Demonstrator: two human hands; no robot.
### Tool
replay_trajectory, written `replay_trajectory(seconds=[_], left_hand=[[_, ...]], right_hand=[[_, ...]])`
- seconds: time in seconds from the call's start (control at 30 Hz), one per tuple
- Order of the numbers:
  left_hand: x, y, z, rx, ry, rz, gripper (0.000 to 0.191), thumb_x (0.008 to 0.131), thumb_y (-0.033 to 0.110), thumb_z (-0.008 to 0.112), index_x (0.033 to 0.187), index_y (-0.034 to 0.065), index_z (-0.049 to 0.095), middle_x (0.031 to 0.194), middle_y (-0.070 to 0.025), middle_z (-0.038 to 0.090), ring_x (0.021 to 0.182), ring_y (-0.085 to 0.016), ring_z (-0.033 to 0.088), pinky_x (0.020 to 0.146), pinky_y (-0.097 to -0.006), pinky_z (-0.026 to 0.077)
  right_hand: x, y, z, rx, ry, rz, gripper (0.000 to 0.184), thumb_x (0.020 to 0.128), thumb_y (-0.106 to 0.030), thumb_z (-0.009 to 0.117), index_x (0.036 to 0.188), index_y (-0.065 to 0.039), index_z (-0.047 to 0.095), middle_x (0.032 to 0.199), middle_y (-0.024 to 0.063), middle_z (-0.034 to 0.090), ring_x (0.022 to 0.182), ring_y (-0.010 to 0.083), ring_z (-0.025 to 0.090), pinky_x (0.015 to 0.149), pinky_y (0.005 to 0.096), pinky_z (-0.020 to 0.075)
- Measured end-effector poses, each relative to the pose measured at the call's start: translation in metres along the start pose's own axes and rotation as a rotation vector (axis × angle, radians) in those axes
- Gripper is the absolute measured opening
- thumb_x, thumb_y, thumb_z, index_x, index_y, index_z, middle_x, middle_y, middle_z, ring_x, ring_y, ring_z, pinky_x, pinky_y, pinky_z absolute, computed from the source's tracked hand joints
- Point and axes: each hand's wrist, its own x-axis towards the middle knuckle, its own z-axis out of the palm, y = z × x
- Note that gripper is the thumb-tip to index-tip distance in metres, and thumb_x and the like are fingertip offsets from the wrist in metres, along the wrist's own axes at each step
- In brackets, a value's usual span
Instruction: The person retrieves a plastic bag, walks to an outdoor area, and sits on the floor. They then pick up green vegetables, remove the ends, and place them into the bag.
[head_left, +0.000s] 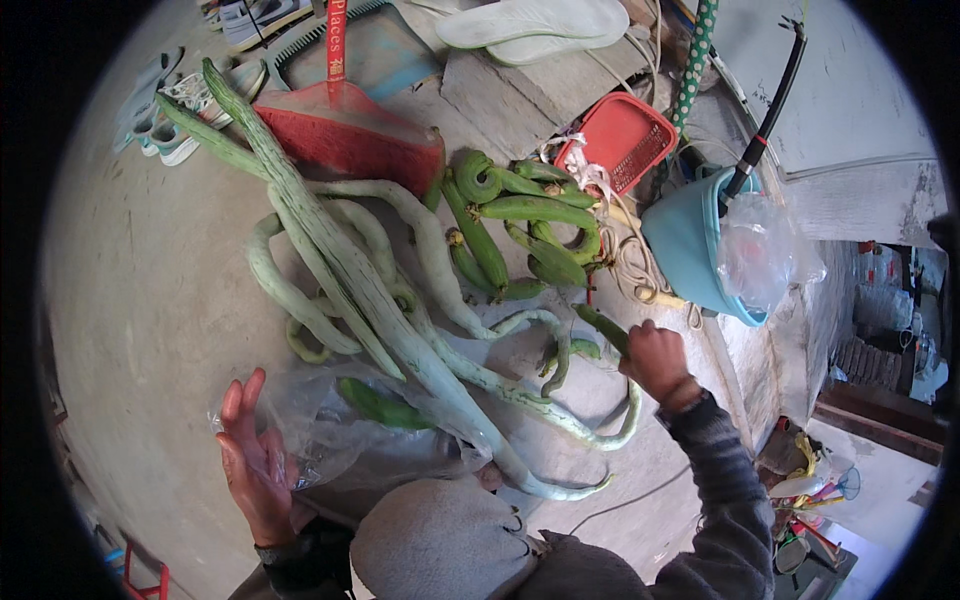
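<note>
My right hand (658, 364) grips a slim green gourd (602, 326), whose far end points up and left above the concrete floor. My left hand (255, 465) is raised at the lower left with its fingers spread, and a clear plastic bag (322, 442) hangs from it. A green gourd (382, 405) shows at the bag, partly under the film. Long pale snake gourds (360, 277) lie crossed on the floor before me, some curled. Beyond them is a heap of shorter green gourds (536, 206), one coiled. A small green gourd (583, 348) lies near my right hand.
A red broom (360, 139) and a grey-blue dustpan (360, 49) are behind the snake gourds. Shoes (180, 120) stand far left. At right are a red plastic basket (619, 139), coiled rope (634, 255) and a light-blue bucket (686, 232) with a plastic bag (761, 255).
</note>
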Motion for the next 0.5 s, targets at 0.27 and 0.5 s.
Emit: replay_trajectory(seconds=[0.27,0.5], left_hand=[[-0.001,0.0,0.008,-0.009,-0.08,-0.009,0.064,0.097,0.057,0.029,0.141,0.011,0.036,0.142,-0.011,0.042,0.049,-0.001,0.027,0.037,-0.015,0.018],[-0.005,-0.002,-0.003,-0.062,-0.032,-0.018,0.066,0.096,0.058,0.03,0.14,0.01,0.038,0.139,-0.012,0.044,0.048,-0.003,0.03,0.036,-0.0173,0.023]], right_hand=[[0.106,-0.09,0.003,0.697,0.483,-0.168,0.035,0.069,-0.024,0.072,0.086,0.001,0.054,0.08,0.0214,0.056,0.075,0.0411,0.057,0.065,0.0445,0.0474],[0.182,-0.133,0.021,0.761,0.326,-0.022,0.046,0.069,-0.013,0.072,0.103,0.004,0.049,0.083,0.0254,0.063,0.082,0.0443,0.061,0.07,0.0472,0.0496]])
